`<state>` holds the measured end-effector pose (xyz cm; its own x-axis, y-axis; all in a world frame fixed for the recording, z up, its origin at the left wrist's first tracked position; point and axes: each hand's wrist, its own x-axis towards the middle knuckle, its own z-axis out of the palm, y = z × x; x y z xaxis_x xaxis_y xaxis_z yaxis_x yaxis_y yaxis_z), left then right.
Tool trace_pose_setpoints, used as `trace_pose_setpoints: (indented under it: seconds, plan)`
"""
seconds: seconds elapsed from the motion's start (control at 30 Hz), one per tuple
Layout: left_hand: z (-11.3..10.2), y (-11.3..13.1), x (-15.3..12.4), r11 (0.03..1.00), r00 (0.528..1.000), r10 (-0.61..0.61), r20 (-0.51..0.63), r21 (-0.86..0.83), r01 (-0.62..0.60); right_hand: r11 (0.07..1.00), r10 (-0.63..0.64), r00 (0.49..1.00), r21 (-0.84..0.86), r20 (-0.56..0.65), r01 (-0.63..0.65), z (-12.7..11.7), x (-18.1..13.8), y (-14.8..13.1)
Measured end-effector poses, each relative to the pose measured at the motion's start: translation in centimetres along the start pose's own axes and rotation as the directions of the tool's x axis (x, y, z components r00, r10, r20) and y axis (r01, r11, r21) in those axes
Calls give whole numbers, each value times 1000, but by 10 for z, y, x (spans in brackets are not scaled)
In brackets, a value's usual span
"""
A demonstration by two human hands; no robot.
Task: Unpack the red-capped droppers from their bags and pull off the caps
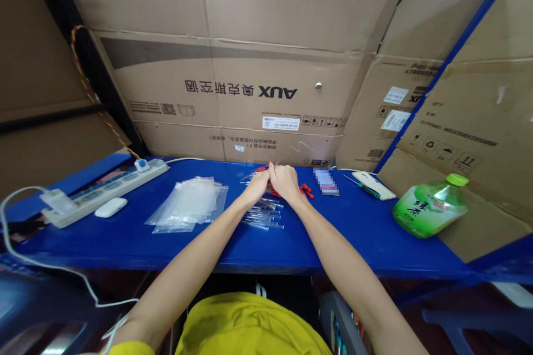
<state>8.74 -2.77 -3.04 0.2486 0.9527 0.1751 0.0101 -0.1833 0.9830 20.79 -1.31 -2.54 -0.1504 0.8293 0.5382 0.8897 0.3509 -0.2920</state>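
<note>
My left hand and my right hand meet over the middle of the blue table. The fingers of both are closed and pressed together at the tips. A faint clear tip seems to stick up between them, but what they hold is mostly hidden. Just below and between my wrists lies a loose pile of clear plastic tubes. Small red caps lie right of my right hand, and more red pieces show beside my left hand.
Clear plastic bags are stacked on the left. Beyond them are a white case and a power strip. On the right are a phone, a green screwdriver, a white flat object and a green-labelled bottle. Cardboard walls the back.
</note>
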Motion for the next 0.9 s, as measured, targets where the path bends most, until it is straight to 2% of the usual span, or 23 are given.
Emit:
trace_pose_setpoints:
  seconds: [0.13, 0.27, 0.4, 0.63, 0.77, 0.9]
  plan:
    - [1, 4, 2, 987, 989, -148, -12, -62, 147, 990, 48, 999, 134, -3, -48, 7, 2, 2]
    - [3, 7, 2, 987, 987, -159, -37, -36, 158, 907, 167, 986, 391, 10, -158, 6, 8, 4]
    - [5, 8, 1, 998, 998, -57, 4, 1, 57, 750, 289, 953, 599, 88, -283, 5, 9, 5]
    - [7, -1, 8, 993, 992, 120, -30, -4, -120, 496, 420, 888, 771, 189, -399, 6, 8, 0]
    - [8, -1, 9, 990, 990, 139, -6, 3, -139, 259, 452, 835, 849, 315, -460, -4, 9, -6]
    - [8, 0, 8, 991, 990, 131, 56, -47, -129, 39, 421, 798, 871, 431, -490, -14, 8, -10]
